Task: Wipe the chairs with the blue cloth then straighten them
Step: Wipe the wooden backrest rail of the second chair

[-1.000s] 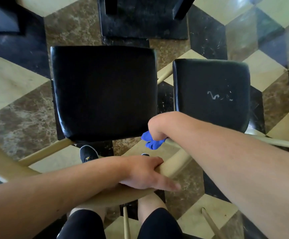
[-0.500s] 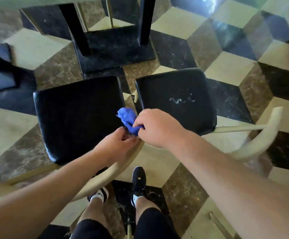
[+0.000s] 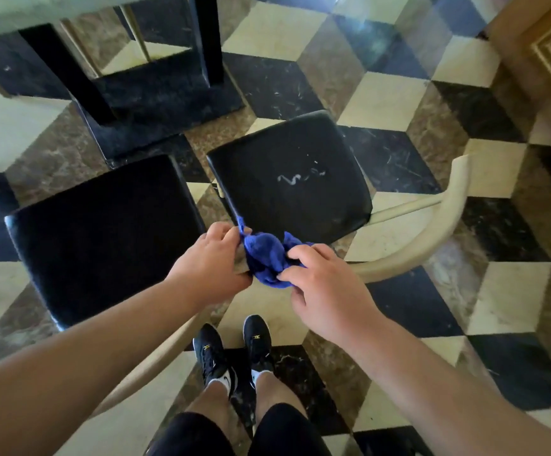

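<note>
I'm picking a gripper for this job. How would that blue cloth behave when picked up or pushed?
Probably floppy: the blue cloth is bunched into a crumpled wad between the left hand and right hand, a loose corner sticking up. Likely light, since both hands merely pinch it. Pushed, it should crumple rather than roll.

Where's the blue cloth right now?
Centre of the head view: the cloth is bunched between the left hand and right hand, at the near edge of the right chair.
</note>
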